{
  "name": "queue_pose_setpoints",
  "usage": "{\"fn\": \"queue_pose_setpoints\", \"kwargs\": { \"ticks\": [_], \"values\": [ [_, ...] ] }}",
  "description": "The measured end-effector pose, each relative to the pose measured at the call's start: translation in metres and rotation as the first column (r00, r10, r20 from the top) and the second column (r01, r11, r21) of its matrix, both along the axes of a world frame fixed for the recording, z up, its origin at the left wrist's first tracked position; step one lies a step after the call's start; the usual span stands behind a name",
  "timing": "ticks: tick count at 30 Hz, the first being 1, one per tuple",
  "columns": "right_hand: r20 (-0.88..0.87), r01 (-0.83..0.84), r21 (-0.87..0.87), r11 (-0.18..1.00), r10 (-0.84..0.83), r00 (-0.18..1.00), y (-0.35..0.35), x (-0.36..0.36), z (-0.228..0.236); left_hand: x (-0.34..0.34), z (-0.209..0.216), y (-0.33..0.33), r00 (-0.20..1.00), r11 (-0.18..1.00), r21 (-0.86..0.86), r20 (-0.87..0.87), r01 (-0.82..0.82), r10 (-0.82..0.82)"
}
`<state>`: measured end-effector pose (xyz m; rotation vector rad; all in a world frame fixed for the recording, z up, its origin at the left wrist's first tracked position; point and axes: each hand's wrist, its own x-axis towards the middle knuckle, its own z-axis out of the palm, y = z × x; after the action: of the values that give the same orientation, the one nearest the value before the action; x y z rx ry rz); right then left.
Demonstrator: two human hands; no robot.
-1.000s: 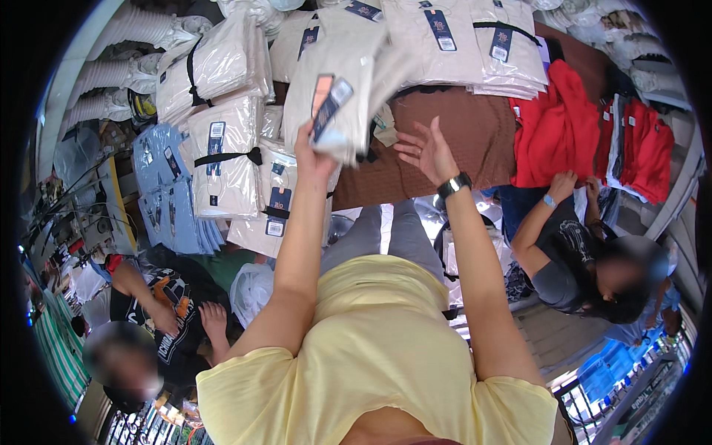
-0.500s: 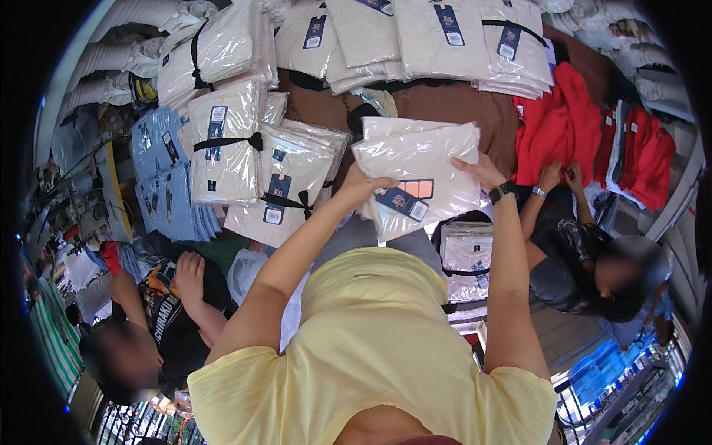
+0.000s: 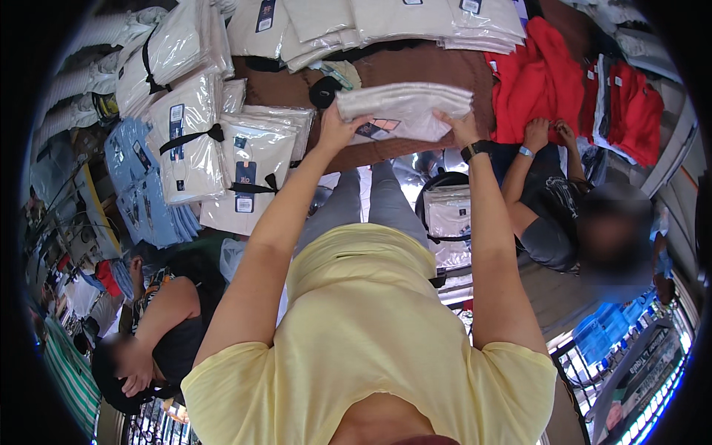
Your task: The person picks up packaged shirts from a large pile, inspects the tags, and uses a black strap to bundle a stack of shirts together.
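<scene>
Between my two hands is a small stack of cream folded garments in clear plastic bags (image 3: pixel 404 111), tilted so its layered edge faces up. My left hand (image 3: pixel 341 127) grips its left end, thumb over the front beside a dark tag. At the other end my right hand (image 3: pixel 461 127), with a black watch on the wrist, is closed around the corner. The stack is held above the front of the brown cloth-covered table (image 3: pixel 415 63). A roll of black strap (image 3: pixel 324 92) lies just left of it.
Bundles of bagged cream garments tied with black strap (image 3: pixel 196 144) stand at left, beside blue bagged garments (image 3: pixel 148 185). More cream stacks (image 3: pixel 319 18) line the back. At right, a co-worker's hands (image 3: pixel 545 133) touch red garments (image 3: pixel 530 81). Another person (image 3: pixel 174 311) sits at left.
The stack has tipped from showing its flat face to showing its layered edge, and moved slightly away from me. The person at left has brought a hand to the face.
</scene>
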<state>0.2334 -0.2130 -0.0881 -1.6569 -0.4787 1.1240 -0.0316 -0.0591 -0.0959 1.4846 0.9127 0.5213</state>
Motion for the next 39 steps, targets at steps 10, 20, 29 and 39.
{"fn": "queue_pose_setpoints", "kwargs": {
  "ticks": [10,20,29,39],
  "values": [
    [-0.141,0.303,-0.268,0.914,-0.349,0.927,-0.038,0.008,-0.029,0.049,0.005,0.041,0.969,0.796,-0.603,-0.167,0.048,-0.185],
    [-0.478,0.564,-0.316,0.763,-0.641,0.601,-0.087,-0.047,-0.089,0.039,-0.027,-0.051,0.847,0.943,-0.111,-0.482,-0.313,0.224],
    [0.757,0.316,-0.387,0.866,0.103,0.645,-0.054,-0.014,-0.042,0.051,-0.036,-0.071,0.834,0.952,0.172,-0.460,-0.255,0.306],
    [0.412,-0.082,-0.600,0.796,0.395,0.821,-0.024,0.035,-0.077,0.069,-0.055,-0.079,0.859,0.902,-0.317,-0.502,-0.294,0.103]
  ]
}}
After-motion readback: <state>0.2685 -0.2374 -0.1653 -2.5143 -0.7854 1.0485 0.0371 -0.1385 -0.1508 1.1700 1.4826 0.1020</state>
